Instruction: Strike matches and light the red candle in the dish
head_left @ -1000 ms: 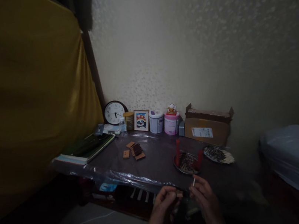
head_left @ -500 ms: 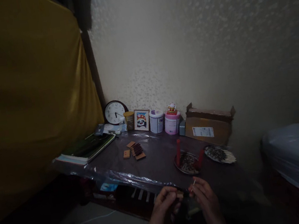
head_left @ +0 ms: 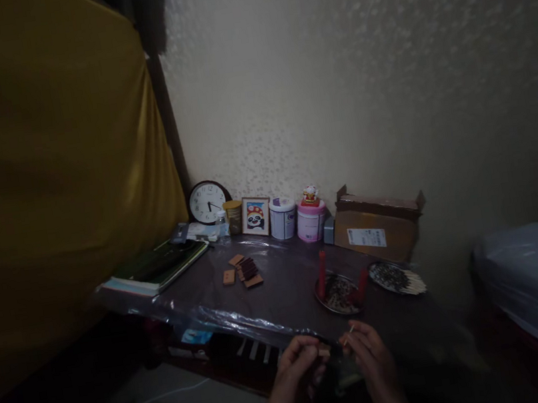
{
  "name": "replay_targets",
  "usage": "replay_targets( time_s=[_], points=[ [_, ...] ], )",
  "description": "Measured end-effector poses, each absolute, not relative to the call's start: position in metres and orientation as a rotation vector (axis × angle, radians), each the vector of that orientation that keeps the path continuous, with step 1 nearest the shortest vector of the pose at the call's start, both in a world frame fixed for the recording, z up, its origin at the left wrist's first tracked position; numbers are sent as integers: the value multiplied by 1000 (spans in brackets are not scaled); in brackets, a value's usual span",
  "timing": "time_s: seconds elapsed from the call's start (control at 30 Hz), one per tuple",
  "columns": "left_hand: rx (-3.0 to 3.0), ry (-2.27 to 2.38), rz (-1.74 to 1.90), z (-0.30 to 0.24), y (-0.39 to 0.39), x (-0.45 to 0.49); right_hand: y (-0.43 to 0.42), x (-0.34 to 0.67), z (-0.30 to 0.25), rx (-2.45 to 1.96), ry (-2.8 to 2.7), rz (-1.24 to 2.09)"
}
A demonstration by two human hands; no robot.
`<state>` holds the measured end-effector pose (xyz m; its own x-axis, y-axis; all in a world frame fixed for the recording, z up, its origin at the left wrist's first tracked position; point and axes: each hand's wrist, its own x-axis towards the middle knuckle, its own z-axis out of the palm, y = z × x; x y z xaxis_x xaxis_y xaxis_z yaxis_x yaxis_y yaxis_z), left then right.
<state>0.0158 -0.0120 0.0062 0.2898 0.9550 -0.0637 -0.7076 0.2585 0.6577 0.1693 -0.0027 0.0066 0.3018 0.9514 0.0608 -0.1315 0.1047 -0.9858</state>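
My left hand [head_left: 298, 367] is closed around a small brown matchbox [head_left: 324, 351], held just in front of the near edge of the dark table [head_left: 282, 287]. My right hand [head_left: 370, 355] pinches a thin pale matchstick [head_left: 349, 333] with its lower end against the box. Both hands hover low, below a round metal plate [head_left: 337, 294] that carries two red candles [head_left: 321, 273].
A second plate of spent matchsticks [head_left: 396, 278] lies right of the candles. Brown matchboxes [head_left: 243, 271] are strewn mid-table. A clock [head_left: 206, 201], a panda picture [head_left: 256, 216], tins [head_left: 282, 218], a cardboard box [head_left: 376, 224] line the wall. Books [head_left: 157, 266] lie at the left; a yellow cloth [head_left: 53, 180] hangs there.
The matchstick in my right hand has dropped lower and closer to the box. The view has shifted slightly; both hands stay in about the same place.
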Motion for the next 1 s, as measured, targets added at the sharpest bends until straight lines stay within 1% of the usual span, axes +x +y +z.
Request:
replay_targets(
  time_s=[0.8,1.0],
  points=[
    [603,524,1228,5,-12,16,-1,170,3,-1131,-902,978],
    [643,577,1248,2,-10,14,-2,169,5,-1141,-960,884]
  ],
)
